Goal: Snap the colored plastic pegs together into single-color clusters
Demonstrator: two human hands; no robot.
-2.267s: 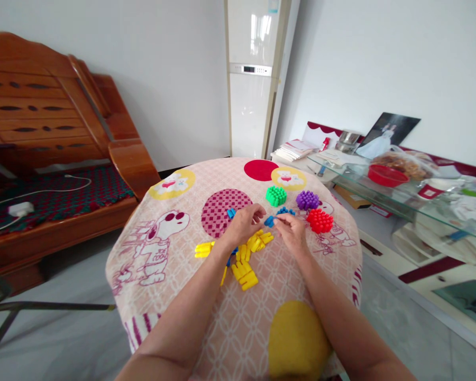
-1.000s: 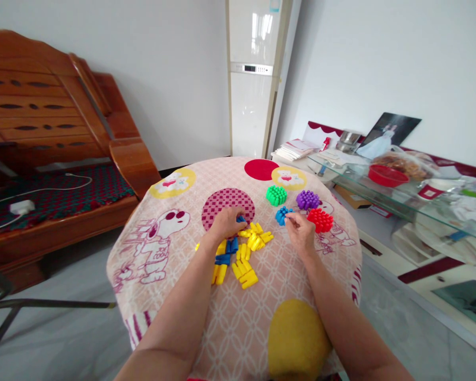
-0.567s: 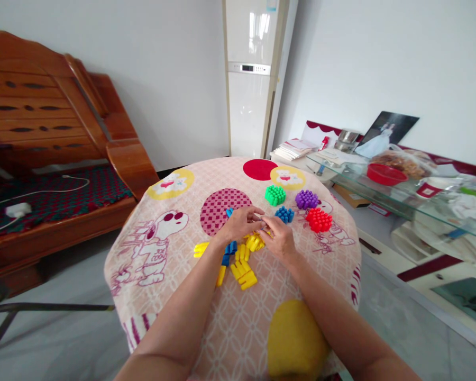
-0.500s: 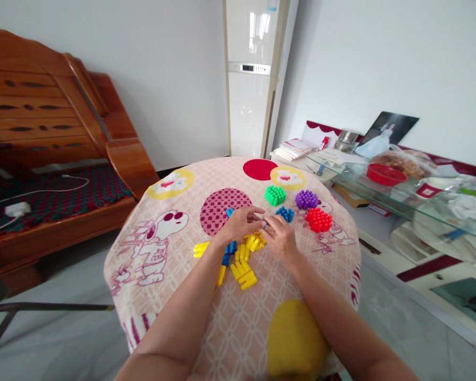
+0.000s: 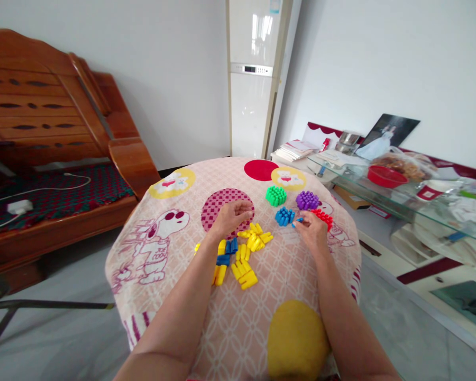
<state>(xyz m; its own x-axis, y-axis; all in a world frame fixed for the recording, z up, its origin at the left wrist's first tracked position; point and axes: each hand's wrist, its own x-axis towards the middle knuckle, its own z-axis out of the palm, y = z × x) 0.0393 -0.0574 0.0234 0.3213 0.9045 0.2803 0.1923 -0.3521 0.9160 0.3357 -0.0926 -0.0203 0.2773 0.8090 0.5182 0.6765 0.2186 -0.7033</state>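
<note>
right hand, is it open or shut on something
Shut: the right hand's fingers pinch a small blue piece, between the blue cluster and red cluster.

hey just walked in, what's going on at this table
A person is handling small plastic pieces on a cloth-covered round table. The right hand has a small blue piece at its fingertips, beside the blue cluster. The left hand is over the checked circle; whether it holds anything is unclear. Green, purple and red clusters stand nearby, and loose yellow pieces and dark blue pieces lie nearer the person.
</note>
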